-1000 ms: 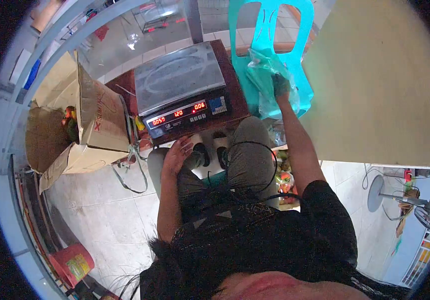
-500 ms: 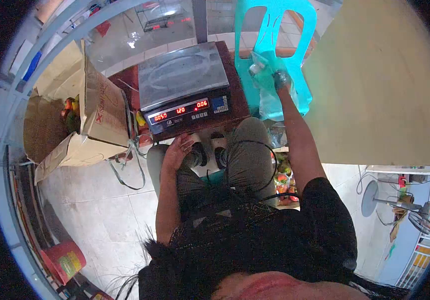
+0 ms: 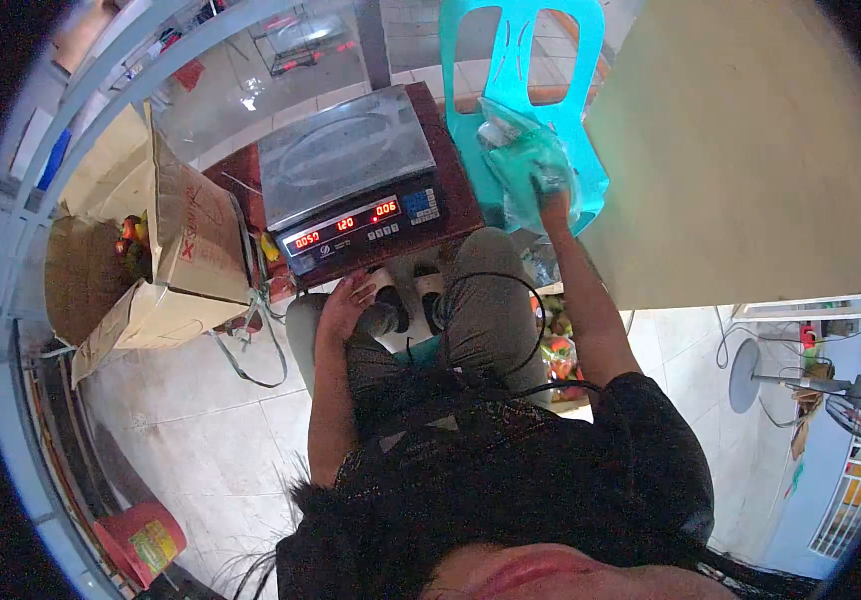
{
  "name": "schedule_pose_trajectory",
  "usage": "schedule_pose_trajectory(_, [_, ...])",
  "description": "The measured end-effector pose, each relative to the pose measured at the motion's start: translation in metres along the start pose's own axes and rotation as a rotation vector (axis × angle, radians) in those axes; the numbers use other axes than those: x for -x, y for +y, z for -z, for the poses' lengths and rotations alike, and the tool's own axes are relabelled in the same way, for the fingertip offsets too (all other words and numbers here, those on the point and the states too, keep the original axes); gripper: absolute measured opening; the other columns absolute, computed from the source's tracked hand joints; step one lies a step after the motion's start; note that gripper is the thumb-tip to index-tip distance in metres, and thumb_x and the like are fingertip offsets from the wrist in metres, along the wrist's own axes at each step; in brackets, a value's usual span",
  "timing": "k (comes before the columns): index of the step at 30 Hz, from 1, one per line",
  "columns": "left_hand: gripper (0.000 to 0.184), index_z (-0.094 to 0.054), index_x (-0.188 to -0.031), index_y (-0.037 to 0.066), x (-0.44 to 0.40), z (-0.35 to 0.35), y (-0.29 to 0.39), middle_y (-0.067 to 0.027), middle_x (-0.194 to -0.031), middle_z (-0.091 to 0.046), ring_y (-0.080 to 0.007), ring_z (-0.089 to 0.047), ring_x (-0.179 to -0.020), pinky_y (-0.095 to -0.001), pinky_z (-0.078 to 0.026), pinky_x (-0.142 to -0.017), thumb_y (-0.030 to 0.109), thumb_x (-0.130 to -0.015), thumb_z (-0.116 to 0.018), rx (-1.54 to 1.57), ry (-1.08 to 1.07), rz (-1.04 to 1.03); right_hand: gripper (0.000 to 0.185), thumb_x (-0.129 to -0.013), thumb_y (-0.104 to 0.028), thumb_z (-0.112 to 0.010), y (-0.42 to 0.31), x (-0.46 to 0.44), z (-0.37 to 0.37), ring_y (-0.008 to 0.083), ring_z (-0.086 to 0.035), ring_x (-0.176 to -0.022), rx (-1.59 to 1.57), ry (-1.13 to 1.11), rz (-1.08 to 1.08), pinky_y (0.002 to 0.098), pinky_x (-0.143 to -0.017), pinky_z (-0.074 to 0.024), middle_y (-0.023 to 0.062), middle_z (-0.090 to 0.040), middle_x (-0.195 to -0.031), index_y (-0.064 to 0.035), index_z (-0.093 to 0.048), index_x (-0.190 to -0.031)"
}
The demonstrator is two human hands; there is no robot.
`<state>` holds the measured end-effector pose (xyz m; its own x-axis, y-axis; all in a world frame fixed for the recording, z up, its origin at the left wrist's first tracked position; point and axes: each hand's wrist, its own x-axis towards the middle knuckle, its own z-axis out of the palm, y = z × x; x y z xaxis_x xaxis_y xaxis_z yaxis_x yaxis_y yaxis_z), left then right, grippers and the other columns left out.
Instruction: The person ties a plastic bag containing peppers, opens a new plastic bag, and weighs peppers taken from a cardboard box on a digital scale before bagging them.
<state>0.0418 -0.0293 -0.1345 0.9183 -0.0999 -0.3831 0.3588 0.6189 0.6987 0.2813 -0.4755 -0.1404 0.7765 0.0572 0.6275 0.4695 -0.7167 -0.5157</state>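
– What's at your far left?
– A box (image 3: 195,240) with produce (image 3: 132,238) inside, just off the table's (image 3: 456,180) left edge.
– And your left hand (image 3: 342,308)?
– Empty, fingers loosely spread, over your left thigh (image 3: 308,312) and just off the table's near edge.
– Above it?
– The scale (image 3: 345,160), lit, on the table.
– Where are the bags (image 3: 525,155)?
– On the seat of the chair (image 3: 591,180), past the table's right edge. They lie ahead of your left hand and well to its right; their long axis slants from the seat's far left corner towards its near right one.
– Which of your hands is nearer?
– The right hand (image 3: 552,198), already touching them. Plastic partly hides its fingers, so I can't tell whether they're clamped on anything. Your two hands are well apart.
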Motion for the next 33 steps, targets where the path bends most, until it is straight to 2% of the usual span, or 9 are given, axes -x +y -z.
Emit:
schedule_pose_trajectory(3, [0.042, -0.046, -0.127, 0.005, 0.006, -0.005, 0.002, -0.0099, -0.124, -0.052, -0.0266, -0.052, -0.113, -0.0391, -0.041, -0.094, 0.034, -0.096, -0.047, 0.013, 0.013, -0.010, 0.034, -0.084, -0.024, -0.057, 0.011, 0.003, -0.021, 0.0340, -0.051, -0.114, 0.216, -0.363, 0.044, 0.0449, -0.100, -0.0372, 0.0162, -0.056, -0.122, -0.0088, -0.060, -0.115])
schedule_pose_trajectory(6, [0.042, -0.045, -0.127, 0.003, 0.004, -0.006, 0.001, -0.0115, -0.124, -0.051, -0.0270, -0.052, -0.112, -0.0396, -0.042, -0.094, 0.032, -0.097, -0.044, -0.055, 0.044, -0.020, 0.029, -0.081, -0.023, -0.062, 0.054, 0.031, -0.042, 0.0332, -0.054, -0.106, 0.402, -0.219, 0.143, 0.0406, -0.092, -0.0410, 0.0151, -0.059, -0.111, -0.0095, -0.064, -0.106])
schedule_pose_trajectory(9, [0.042, -0.045, -0.126, 0.002, 0.006, -0.012, 0.004, -0.0123, -0.123, -0.051, -0.0275, -0.052, -0.113, -0.0398, -0.041, -0.094, 0.032, -0.097, -0.044, -0.026, 0.085, 0.001, 0.025, -0.089, -0.020, -0.049, 0.032, 0.005, -0.027, 0.0344, -0.054, -0.107, 0.723, -0.722, 0.019, 0.0450, -0.094, -0.0410, 0.0152, -0.059, -0.113, -0.0094, -0.060, -0.109])
schedule_pose_trajectory(12, [0.043, -0.044, -0.126, 0.002, 0.009, -0.015, 0.006, -0.0120, -0.123, -0.051, -0.0278, -0.052, -0.112, -0.0397, -0.041, -0.094, 0.033, -0.096, -0.045, -0.069, 0.091, -0.003, 0.023, -0.090, -0.018, -0.046, 0.065, 0.022, -0.034, 0.0291, -0.059, -0.094, 0.355, -0.306, 0.024, 0.0416, -0.084, -0.0464, 0.0142, -0.062, -0.104, -0.0071, -0.061, -0.104])
schedule_pose_trajectory(18, [0.040, -0.049, -0.123, 0.004, -0.002, 0.001, -0.004, -0.0097, -0.120, -0.054, -0.0273, -0.052, -0.112, -0.0395, -0.042, -0.094, 0.033, -0.096, -0.046, -0.047, 0.069, 0.001, 0.019, -0.090, -0.019, -0.051, 0.089, 0.021, -0.021, 0.0215, -0.063, -0.073, -0.608, 0.004, -0.690, 0.0365, -0.061, -0.0519, 0.0098, -0.065, -0.088, -0.0099, -0.064, -0.100])
schedule_pose_trajectory(24, [0.039, -0.051, -0.121, 0.007, 0.004, -0.008, 0.001, -0.0082, -0.120, -0.054, -0.0262, -0.053, -0.111, -0.0382, -0.042, -0.093, 0.035, -0.095, -0.048, -0.016, 0.011, -0.035, 0.021, -0.091, -0.025, -0.052, 0.015, 0.022, 0.028, 0.0209, -0.060, -0.078, -0.993, 0.263, -1.190, 0.0395, -0.063, -0.0511, 0.0078, -0.062, -0.092, -0.0108, -0.058, -0.106])
schedule_pose_trajectory(27, [0.039, -0.050, -0.122, 0.007, 0.007, -0.011, 0.002, -0.0085, -0.121, -0.054, -0.0261, -0.053, -0.111, -0.0376, -0.042, -0.093, 0.034, -0.095, -0.049, -0.096, 0.027, -0.064, 0.019, -0.091, -0.022, -0.053, 0.003, 0.036, 0.041, 0.0224, -0.059, -0.082, -1.066, 0.334, -1.282, 0.0408, -0.070, -0.0508, 0.0076, -0.061, -0.096, -0.0098, -0.055, -0.105])
schedule_pose_trajectory(30, [0.040, -0.049, -0.124, 0.006, 0.003, -0.005, 0.000, -0.0091, -0.123, -0.052, -0.0266, -0.052, -0.113, -0.0376, -0.042, -0.093, 0.033, -0.095, -0.049, -0.024, 0.031, -0.020, 0.014, -0.090, -0.019, -0.056, -0.033, 0.024, 0.074, 0.0238, -0.059, -0.083, -1.188, 0.318, -0.898, 0.0412, -0.076, -0.0495, 0.0077, -0.060, -0.095, -0.0095, -0.055, -0.101])
schedule_pose_trajectory(33, [0.041, -0.048, -0.124, 0.007, 0.001, -0.007, -0.003, -0.0088, -0.122, -0.053, -0.0255, -0.053, -0.112, -0.0376, -0.042, -0.093, 0.034, -0.094, -0.051, -0.031, 0.014, -0.069, 0.017, -0.092, -0.020, -0.052, -0.084, -0.008, 0.104, 0.0204, -0.060, -0.088, -1.295, 0.296, -0.842, 0.0372, -0.076, -0.0482, 0.0075, -0.063, -0.097, -0.0068, -0.054, -0.102])
